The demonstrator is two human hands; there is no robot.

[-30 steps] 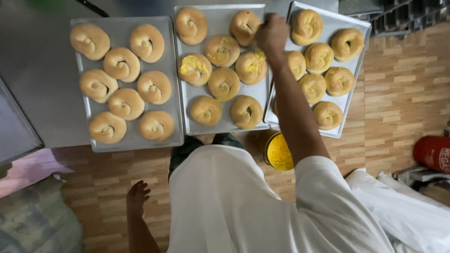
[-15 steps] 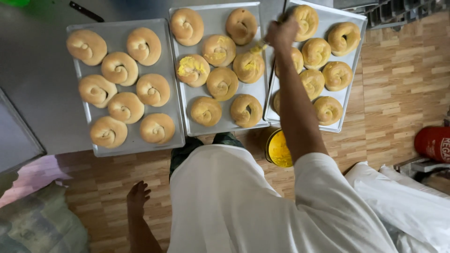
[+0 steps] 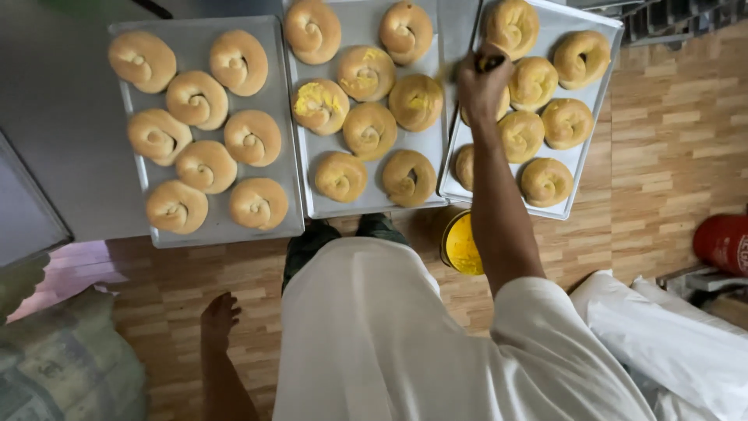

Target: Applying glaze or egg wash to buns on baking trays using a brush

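Note:
My right hand (image 3: 481,84) reaches over the right metal tray (image 3: 506,204), closed on a dark brush handle (image 3: 489,62), just above the spiral buns (image 3: 520,134) there. The brush tip is hidden behind the hand. The middle tray (image 3: 374,204) holds several buns, and some, like one bun (image 3: 319,105), carry wet yellow glaze. On the left tray (image 3: 276,86) lie several paler spiral buns (image 3: 196,100). My left hand (image 3: 218,316) hangs low beside my white shirt, fingers loose and holding nothing.
A tub of yellow glaze (image 3: 461,243) shows just under the trays' front edge. The trays rest on a grey steel table (image 3: 54,117). Wood-pattern floor (image 3: 670,156) lies to the right, with a red cylinder (image 3: 725,242) and white sacks (image 3: 662,327).
My right hand has moved from the gap beside the middle tray rightward and down onto the right tray's buns. The left hand has stayed hanging.

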